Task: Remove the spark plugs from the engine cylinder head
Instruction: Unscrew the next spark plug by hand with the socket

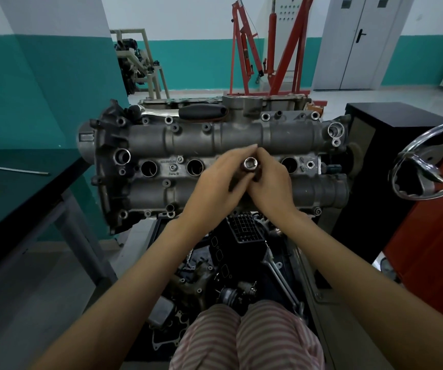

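Observation:
The grey engine cylinder head (241, 134) lies across the middle of the view with a row of round spark plug wells. Two wells (148, 168) (195, 166) on the left and one (289, 164) on the right show as dark holes; I cannot tell what is inside them. My left hand (220, 180) and my right hand (271, 185) meet over the third well, both closed around a chrome socket tool (250, 164) whose open end points up at me. The well under my hands is hidden.
A black-handled tool (201, 112) rests on the far edge of the head. A dark workbench (14, 188) with a thin metal rod (12, 170) stands at left. A chrome handwheel (428, 161) and a black cabinet (380, 145) are at right. Loose engine parts and a wrench (281, 279) lie below.

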`<state>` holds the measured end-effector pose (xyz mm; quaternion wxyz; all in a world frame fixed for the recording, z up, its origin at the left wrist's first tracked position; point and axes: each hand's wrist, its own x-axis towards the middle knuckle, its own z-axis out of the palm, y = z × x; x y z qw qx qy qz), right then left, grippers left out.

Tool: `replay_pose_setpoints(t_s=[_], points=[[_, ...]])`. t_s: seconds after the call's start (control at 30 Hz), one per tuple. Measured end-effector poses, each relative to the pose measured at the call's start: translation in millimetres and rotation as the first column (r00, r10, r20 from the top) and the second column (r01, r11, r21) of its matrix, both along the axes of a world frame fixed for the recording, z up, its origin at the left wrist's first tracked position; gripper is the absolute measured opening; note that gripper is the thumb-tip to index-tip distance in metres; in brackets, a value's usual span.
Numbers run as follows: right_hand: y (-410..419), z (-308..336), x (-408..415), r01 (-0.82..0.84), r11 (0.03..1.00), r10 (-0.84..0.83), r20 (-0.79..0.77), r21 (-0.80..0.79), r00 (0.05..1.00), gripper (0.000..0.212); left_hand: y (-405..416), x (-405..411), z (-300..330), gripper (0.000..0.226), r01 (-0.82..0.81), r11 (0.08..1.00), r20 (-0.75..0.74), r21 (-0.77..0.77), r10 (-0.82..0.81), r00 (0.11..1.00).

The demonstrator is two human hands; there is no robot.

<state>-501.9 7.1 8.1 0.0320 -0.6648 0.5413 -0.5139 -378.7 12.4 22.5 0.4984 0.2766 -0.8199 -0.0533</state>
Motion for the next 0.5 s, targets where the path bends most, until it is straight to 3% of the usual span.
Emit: replay_pose_setpoints(t_s=[0.13,0.23,0.4,0.5], points=[[1.2,-1.0,-0.1,-0.006,1.000,0.006,-0.032,0.001,0.999,0.023,-0.7,-2.1,-2.0,0.011,-0.071,0.997,-0.145,0.035,0.075,0.987],[-1.4,0.1,-1.2,0.013,0.999,-0.014,0.015,0.050,1.000,0.025,-4.7,-4.2,3.9,0.025,-0.127,0.988,-0.159,0.083,0.139,0.977],[-1.1,-1.1,-1.8,-0.021,1.000,0.022,0.023,-0.009,0.999,0.013,-1.2,-1.6,-1.8,0.042,-0.061,0.998,-0.038,0.030,0.062,0.997],[2.9,-1.4,-4.8,-0.094,0.995,0.092,-0.043,-0.038,0.995,0.024,-1.1,-0.9,-4.9,0.032,-0.097,0.995,0.010,0.003,0.097,0.995]])
